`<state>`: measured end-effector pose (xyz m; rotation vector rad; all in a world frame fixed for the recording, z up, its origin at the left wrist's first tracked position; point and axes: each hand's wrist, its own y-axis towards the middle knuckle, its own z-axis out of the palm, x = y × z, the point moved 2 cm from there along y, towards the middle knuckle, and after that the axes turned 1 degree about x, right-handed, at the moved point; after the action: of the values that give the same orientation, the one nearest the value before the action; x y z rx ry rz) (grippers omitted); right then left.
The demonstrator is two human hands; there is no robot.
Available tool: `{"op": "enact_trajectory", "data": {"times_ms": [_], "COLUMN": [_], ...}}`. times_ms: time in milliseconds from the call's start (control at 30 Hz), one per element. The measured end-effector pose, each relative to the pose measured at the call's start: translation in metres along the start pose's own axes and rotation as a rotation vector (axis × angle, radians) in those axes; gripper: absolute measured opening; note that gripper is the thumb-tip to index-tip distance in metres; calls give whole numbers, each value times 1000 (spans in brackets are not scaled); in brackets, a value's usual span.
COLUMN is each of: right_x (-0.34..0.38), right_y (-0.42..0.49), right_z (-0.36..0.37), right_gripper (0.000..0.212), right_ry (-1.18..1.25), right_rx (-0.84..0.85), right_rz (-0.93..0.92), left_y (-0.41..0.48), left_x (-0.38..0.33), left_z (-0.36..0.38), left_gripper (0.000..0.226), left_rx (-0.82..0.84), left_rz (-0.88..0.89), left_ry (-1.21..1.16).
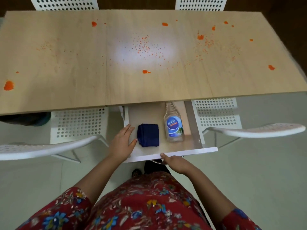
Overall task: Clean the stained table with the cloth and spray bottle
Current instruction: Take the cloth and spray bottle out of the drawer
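A light wooden table carries orange blobs and fine orange specks across its top. Under its near edge a white drawer is pulled out. Inside lie a folded dark blue cloth and, to its right, a clear spray bottle with a blue label, on its side with its neck under the tabletop. My left hand rests in the drawer just left of the cloth, fingers apart, thumb touching the cloth's edge. My right hand grips the drawer's front edge from below.
White perforated chairs stand at the near left and near right of the drawer, their backs reaching toward me. Two more chairs sit at the table's far side. Pale floor lies on both sides of me.
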<state>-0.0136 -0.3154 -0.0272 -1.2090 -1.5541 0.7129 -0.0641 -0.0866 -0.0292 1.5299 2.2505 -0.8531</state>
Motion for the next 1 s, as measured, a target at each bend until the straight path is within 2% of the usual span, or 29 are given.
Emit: {"op": "enact_trajectory", "data": {"times_ms": [133,167,233,300,333,400,467,533,600,667,733,767,833,867,933,967,1000], "right_x": [0,4,15,28,33,44,46,43,39,35,31,30,33,34,34,31,26], "right_y": [-17,-19,-8,17,30,59,79,87,92,91,81,73,48,39,30,31,36], "right_z": [-14,-20,-32,-38,-37,-28,-15,-7,-6,-8,-12,-16,-27,-33,-47,-54,-61], "right_gripper": [63,57,45,35,36,55,70,65,50,40,26,22,18,19,25,27,30], "right_ry": [56,132,158,84,47,-105,-322,-508,-556,-419,-34,181,477,578,740,798,809], "right_rx": [34,-2,-199,-404,-440,-399,-318,-331,-337,-291,-208,-155,-52,7,56,-4,-153], "right_rz": [36,19,-43,-115,-146,-199,-164,-96,-29,-52,-169,-241,-368,-401,-405,-385,-343], "left_y": [-13,-16,-20,-23,-23,-26,-27,-29,-29,-26,-21,-16,-7,-3,6,10,13], "left_x": [-3,-4,-4,-3,-3,-2,-2,-2,0,-3,-9,-13,-20,-23,-27,-29,-30], "left_z": [8,9,11,10,10,8,8,8,8,8,7,7,8,9,10,9,8], "left_gripper": [51,50,47,46,46,46,46,48,49,52,58,64,76,74,49,36,28], "left_rx": [27,34,40,47,57,70,98,143,163,112,43,49,165,235,322,304,249], "left_rz": [12,10,-8,-40,-55,-83,-94,-90,-89,-90,-100,-124,-186,-212,-272,-297,-317], "left_ry": [-2,-13,-41,-70,-83,-92,-89,-75,-56,-81,-250,-386,-625,-704,-857,-919,-961]}}
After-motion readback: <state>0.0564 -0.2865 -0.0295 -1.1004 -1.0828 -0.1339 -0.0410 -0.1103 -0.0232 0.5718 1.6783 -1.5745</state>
